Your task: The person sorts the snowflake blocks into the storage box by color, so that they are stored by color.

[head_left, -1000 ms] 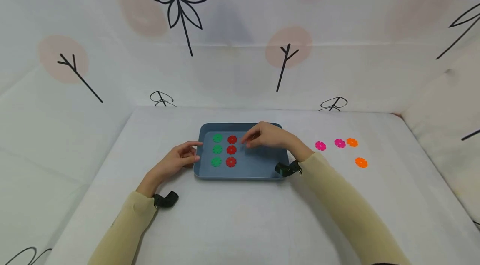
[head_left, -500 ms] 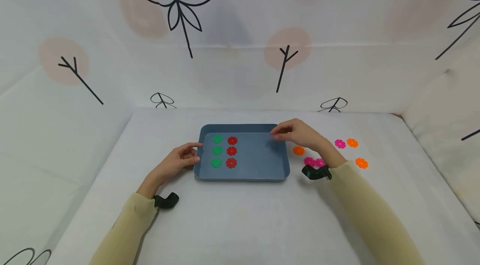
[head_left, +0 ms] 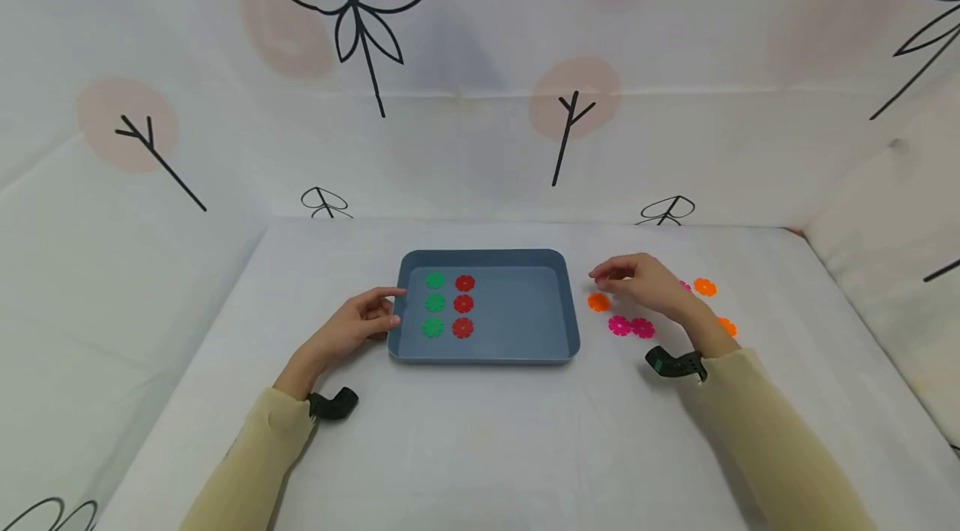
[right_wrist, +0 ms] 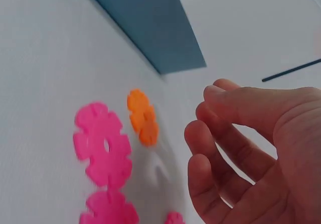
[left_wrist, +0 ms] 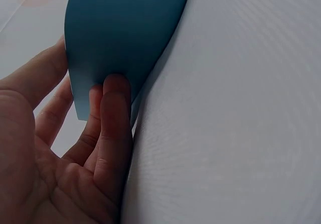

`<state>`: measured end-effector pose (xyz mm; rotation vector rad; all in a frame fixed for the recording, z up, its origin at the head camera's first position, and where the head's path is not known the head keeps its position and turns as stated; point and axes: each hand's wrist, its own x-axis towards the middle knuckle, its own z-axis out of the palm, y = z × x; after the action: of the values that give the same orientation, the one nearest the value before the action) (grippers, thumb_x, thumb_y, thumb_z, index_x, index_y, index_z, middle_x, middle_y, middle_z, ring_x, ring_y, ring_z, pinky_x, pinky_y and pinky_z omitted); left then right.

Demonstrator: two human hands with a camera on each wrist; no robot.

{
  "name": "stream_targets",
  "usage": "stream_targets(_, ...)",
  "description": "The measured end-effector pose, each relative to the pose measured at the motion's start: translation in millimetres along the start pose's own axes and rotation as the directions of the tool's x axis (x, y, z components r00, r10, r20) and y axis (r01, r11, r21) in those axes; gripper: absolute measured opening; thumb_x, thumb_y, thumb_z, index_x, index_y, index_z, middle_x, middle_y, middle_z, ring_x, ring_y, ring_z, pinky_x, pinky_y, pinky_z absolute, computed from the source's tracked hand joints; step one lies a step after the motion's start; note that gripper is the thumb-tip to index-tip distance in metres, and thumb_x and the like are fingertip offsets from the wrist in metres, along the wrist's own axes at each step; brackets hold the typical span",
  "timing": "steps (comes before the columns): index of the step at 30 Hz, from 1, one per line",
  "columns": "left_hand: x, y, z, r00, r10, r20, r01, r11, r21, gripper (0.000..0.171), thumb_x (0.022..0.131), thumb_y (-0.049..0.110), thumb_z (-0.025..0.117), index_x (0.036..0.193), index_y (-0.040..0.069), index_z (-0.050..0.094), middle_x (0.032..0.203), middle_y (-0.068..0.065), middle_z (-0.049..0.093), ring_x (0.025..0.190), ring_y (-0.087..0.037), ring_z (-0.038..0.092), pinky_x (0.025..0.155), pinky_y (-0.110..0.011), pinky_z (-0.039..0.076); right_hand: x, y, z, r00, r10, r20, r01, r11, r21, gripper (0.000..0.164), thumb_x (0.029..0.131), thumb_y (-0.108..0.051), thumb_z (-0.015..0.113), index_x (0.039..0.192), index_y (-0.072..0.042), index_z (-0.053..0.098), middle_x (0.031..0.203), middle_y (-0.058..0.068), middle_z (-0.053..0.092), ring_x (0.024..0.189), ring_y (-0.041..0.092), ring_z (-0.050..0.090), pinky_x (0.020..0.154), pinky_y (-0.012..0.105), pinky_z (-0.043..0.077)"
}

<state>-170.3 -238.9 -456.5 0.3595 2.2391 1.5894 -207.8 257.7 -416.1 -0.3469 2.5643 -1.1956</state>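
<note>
A blue-grey tray (head_left: 517, 306) lies on the white table, with several green flower-shaped discs (head_left: 435, 303) in one column and several red ones (head_left: 464, 303) beside them. My left hand (head_left: 356, 323) holds the tray's left edge; in the left wrist view, bent fingers (left_wrist: 116, 108) lie against its outer wall. Right of the tray, my right hand (head_left: 643, 285) hovers with loosely bent fingers and nothing between them. Just under its fingertips is an orange disc (head_left: 598, 303), and two pink discs (head_left: 631, 327) lie nearer the front, edge to edge.
Further right, another orange disc (head_left: 705, 287) lies behind, and one more orange disc (head_left: 727, 327) is partly covered by the right wrist. A pink disc (head_left: 685, 286) peeks out behind the right hand. Patterned white cloth (head_left: 465, 139) rises behind the table.
My right hand has moved from over the tray, beside the red discs, to the table on the right, uncovering an orange and pink discs. The left hand stays at the tray's edge.
</note>
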Motion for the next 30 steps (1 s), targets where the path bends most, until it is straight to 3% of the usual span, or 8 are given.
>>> stream_targets(7, -0.1, 2.8, 1.7, 1.0, -0.009, 0.005, 0.009, 1.0, -0.012, 0.054, 0.097, 0.02, 0.068, 0.144, 0.004, 0.048, 0.104, -0.013, 0.055, 0.084, -0.016, 0.058, 0.074, -0.029, 0.053, -7, 18, -5, 0.998, 0.046, -0.031, -0.046, 0.999, -0.013, 0.027, 0.095, -0.018, 0.068, 0.119, -0.007, 0.07, 0.11, 0.012, 0.065, 0.097, 0.029, 0.057, 0.072, 0.03, 0.054)
stream_targets(17, 0.0, 3.7, 1.9, 1.0, -0.002, 0.005, 0.002, 1.0, -0.005, 0.055, 0.097, 0.019, 0.068, 0.145, 0.003, 0.047, 0.103, -0.013, 0.055, 0.083, -0.017, 0.057, 0.073, -0.03, 0.053, -7, 25, 5, 1.0, -0.013, 0.002, 0.013, 1.0, -0.007, 0.026, 0.09, -0.01, 0.072, 0.116, -0.006, 0.071, 0.106, 0.011, 0.068, 0.096, 0.028, 0.061, 0.072, 0.031, 0.055)
stream_targets(30, -2.0, 1.8, 0.7, 1.0, 0.005, 0.003, -0.005, 1.0, -0.013, 0.054, 0.097, 0.019, 0.068, 0.144, 0.004, 0.047, 0.103, -0.012, 0.056, 0.083, -0.017, 0.058, 0.073, -0.03, 0.053, -1, 18, 17, 0.998, -0.063, -0.017, 0.061, 0.992, -0.109, 0.025, 0.088, -0.005, 0.071, 0.113, -0.008, 0.073, 0.101, 0.005, 0.065, 0.09, 0.025, 0.058, 0.073, 0.035, 0.052)
